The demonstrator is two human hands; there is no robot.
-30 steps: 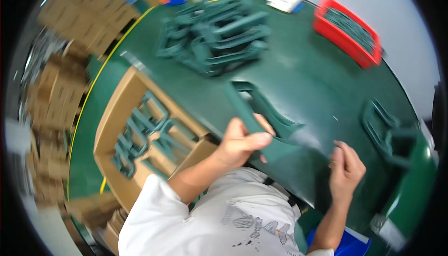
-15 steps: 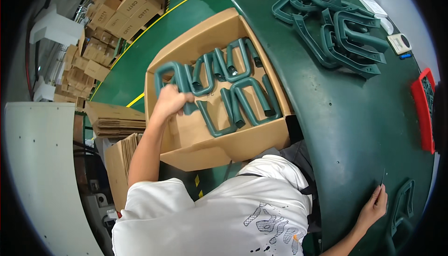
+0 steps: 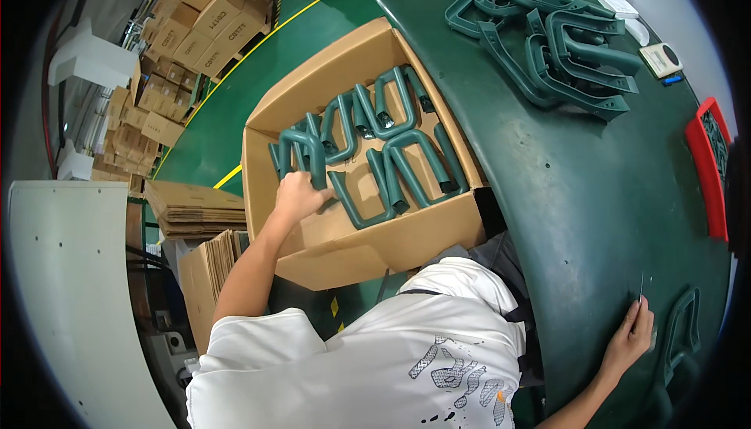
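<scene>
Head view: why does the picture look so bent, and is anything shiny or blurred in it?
Head view: wide fisheye distortion curves the long edge of the green table, with black corners; head view: a soft, pale sheen lies on its top, left of the right hand; head view: the left hand and cardboard box look fairly sharp.

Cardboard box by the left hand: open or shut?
Open: green bent tubes show inside the uncovered cardboard box, the left hand gripping one.
</scene>
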